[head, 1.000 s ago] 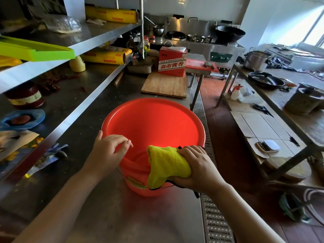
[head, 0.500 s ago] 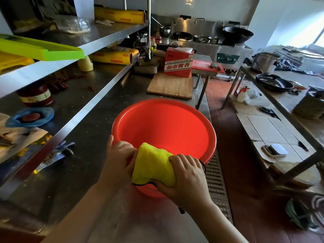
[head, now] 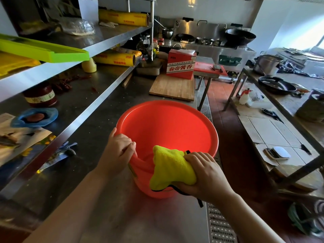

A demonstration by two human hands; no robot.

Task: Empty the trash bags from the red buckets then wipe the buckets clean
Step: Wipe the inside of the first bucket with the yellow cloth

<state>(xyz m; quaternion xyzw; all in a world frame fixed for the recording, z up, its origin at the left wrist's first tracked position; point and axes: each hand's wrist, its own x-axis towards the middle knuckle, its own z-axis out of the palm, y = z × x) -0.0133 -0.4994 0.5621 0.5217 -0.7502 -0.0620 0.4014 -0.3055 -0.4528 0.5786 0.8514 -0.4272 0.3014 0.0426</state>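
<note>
The red bucket (head: 166,130) stands on the steel counter (head: 98,216), close to the counter's right edge, with no bag visible inside it. The right hand (head: 205,176) is closed around a bunched yellow cloth (head: 171,170) and presses it over the near rim, part of the cloth hanging down the outer wall. The left hand (head: 117,153) grips the near left rim, fingers curled over the lip and into the bucket. The main risk, as I judge it, is the bucket sliding or tipping: it is light and empty, the steel looks smooth, and a hard rub toward the right could push it off the edge onto the floor grate (head: 219,223) and tiled floor below. That depends on the left hand's hold, which is on the thin rim only. A second risk is an incomplete wipe: the cloth is wadded rather than spread, so it touches a small patch at a time, and the bottom and far wall could be missed. The wooden cutting board (head: 172,88) and red box (head: 180,66) sit well behind the bucket, out of the way.
</note>
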